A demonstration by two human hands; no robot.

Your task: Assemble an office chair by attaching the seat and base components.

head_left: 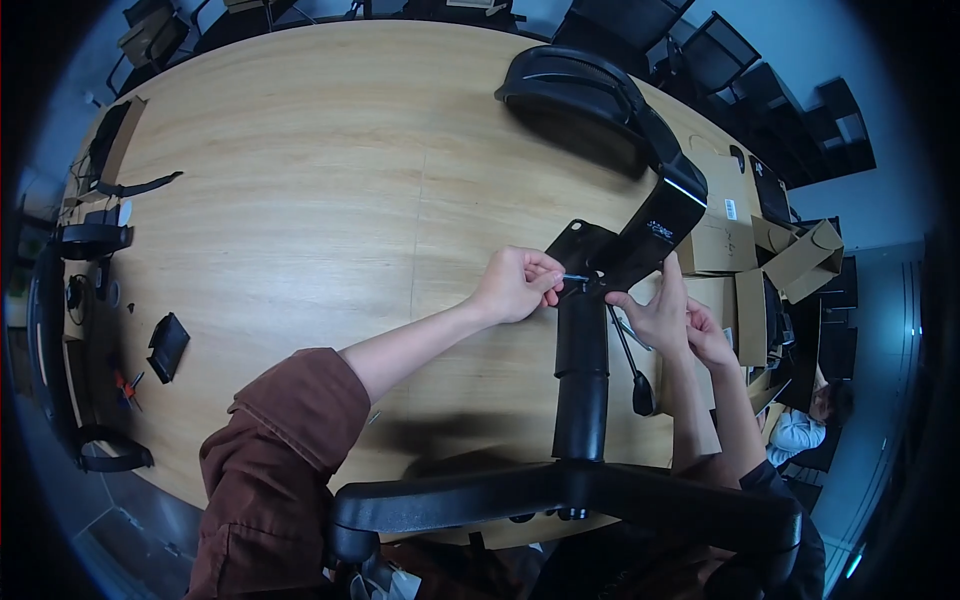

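A black office-chair assembly stands in front of me. Its gas column (581,400) runs from the star base (450,498) near me up to a flat metal plate (578,240) and a thick bracket (668,215). My left hand (515,287) pinches a thin metal rod (575,278), a bolt or hex key, I cannot tell which, against the plate beside the column top. My right hand (655,312) is at the bracket's right side, thumb and index finger stretched apart. Another person's hand (710,338) is just right of mine. A lever (643,392) hangs from the plate.
A black curved frame (570,85) extends from the bracket over the wooden table (300,200). Cardboard boxes (725,235) stand at the right. At the left lie a small black part (168,347) and an orange-handled tool (127,388). A person (800,430) is farther right.
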